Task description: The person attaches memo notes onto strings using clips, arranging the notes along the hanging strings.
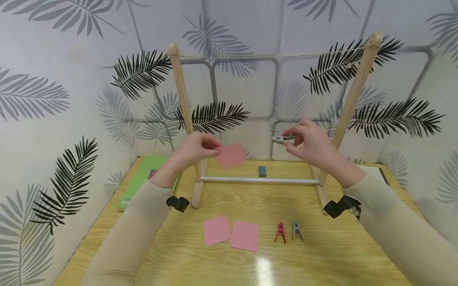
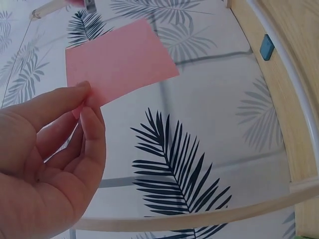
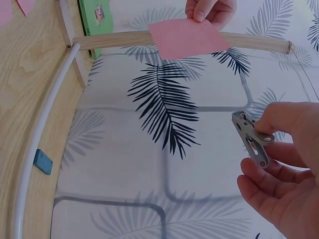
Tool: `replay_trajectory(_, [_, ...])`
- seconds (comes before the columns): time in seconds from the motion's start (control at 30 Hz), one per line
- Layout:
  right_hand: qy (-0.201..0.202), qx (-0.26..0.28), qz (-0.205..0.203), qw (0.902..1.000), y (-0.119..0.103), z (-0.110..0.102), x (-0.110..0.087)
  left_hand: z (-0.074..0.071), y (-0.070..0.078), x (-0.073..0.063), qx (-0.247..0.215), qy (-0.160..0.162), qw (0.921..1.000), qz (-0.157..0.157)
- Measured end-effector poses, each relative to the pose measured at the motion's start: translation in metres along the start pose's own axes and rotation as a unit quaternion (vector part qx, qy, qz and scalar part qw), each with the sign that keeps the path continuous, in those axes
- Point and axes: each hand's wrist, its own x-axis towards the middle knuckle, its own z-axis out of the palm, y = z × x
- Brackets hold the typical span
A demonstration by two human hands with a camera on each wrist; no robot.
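Observation:
My left hand (image 1: 198, 150) pinches a pink square of paper (image 2: 119, 59) by one corner between thumb and fingertips, raised above the table near the left post. A grey clothespin (image 3: 252, 138) is held between the thumb and fingers of my right hand (image 1: 310, 143), up in front of the right post. Two more pink paper squares (image 1: 245, 236) lie side by side on the table. To their right lie a red clothespin (image 1: 280, 232) and another grey clothespin (image 1: 296, 230). Above both hands a thin string (image 1: 250, 57) runs between the tops of the wooden posts.
The wooden frame (image 1: 183, 93) stands on the table (image 1: 171, 254), with a white rod (image 1: 257, 180) across its bottom. Behind the rod lies a small blue block (image 1: 262, 171). A green book (image 1: 134, 186) is at the left, a white sheet or board (image 1: 373, 174) at the right.

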Motion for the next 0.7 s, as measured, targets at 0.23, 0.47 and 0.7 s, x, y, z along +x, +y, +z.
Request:
replay_trajectory(0.23, [0.019,0.029,-0.001,0.9994,-0.006,-0.008,0.017,-0.004,0.011,0.005,-0.012,0.023,0.9996,-0.006])
replay_trajectory(0.47, [0.036,0.044,-0.014,0.9983,-0.010,-0.019,0.034,-0.009,0.014,0.008,-0.041,0.043,0.9982,0.010])
replay_trajectory(0.7, [0.025,0.056,-0.029,0.9977,-0.015,-0.029,0.046,-0.019,0.017,0.009,-0.069,0.062,0.9957,0.003])
